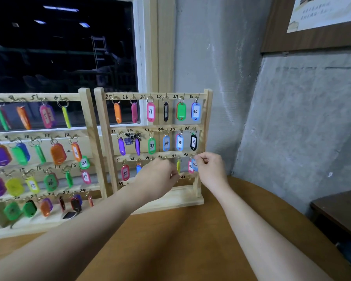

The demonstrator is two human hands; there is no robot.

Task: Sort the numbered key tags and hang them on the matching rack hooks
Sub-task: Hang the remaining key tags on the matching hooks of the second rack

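Two wooden racks stand on the table, the right rack point(102, 126) numbered from 25 up and the left rack point(85, 118) with lower numbers. Coloured key tags hang on most hooks. My right hand point(210, 169) pinches the ring of a blue tag marked 42 point(195, 166) at the hook labelled 42, beside a pink tag point(190, 166). My left hand point(158, 179) is curled in front of the third row around hooks 39 and 40, its fingertips pinching the yellow tag point(178, 166) under 41. What lies behind the left hand is hidden.
The racks stand at the back of a brown table point(180, 240), against a dark window point(59, 57) and a grey wall point(292, 118). A loose black tag point(69, 215) lies on the left rack's base. A dark side table point(340, 211) is at the right.
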